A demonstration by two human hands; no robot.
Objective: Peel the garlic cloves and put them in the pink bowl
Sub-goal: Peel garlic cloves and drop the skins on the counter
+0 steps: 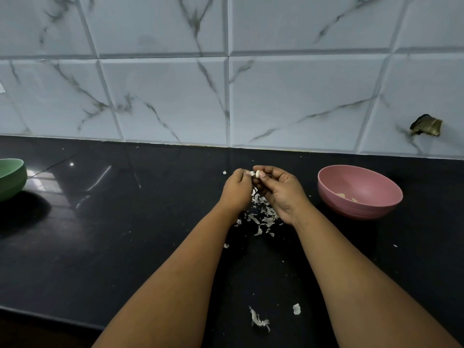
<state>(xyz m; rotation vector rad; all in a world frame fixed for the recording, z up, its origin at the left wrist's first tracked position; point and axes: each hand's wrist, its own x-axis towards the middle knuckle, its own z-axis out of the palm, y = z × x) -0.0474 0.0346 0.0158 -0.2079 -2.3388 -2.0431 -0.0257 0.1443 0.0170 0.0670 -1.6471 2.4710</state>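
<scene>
- Garlic clove (254, 174): I see it held up above the tabletop (125, 234), pinched between the fingertips of both hands, a small pale piece, mostly hidden by the fingers.
- Left hand (237, 190): my left grip is curled, its fingertips closed on the clove's left end.
- Right hand (281, 190): my right grip is curled too, thumb and forefinger pinching the clove's right end; the two hands touch at the clove.
- Pile of garlic skins (261, 213): white flakes lie on the tabletop directly under and between the hands, with a few loose ones spread nearer to me.
- Two larger skin scraps (258, 321) lie close to the near edge, between my forearms, with a smaller one just to their right.
- Pink bowl (360, 190): it stands upright on the tabletop to the right of the right hand, near but not touching; a few pale pieces lie at its bottom.
- Green bowl (11, 178): far left, cut off by the frame edge, well apart from the hands.
- Marbled tile wall (226, 84) rises behind the tabletop.
</scene>
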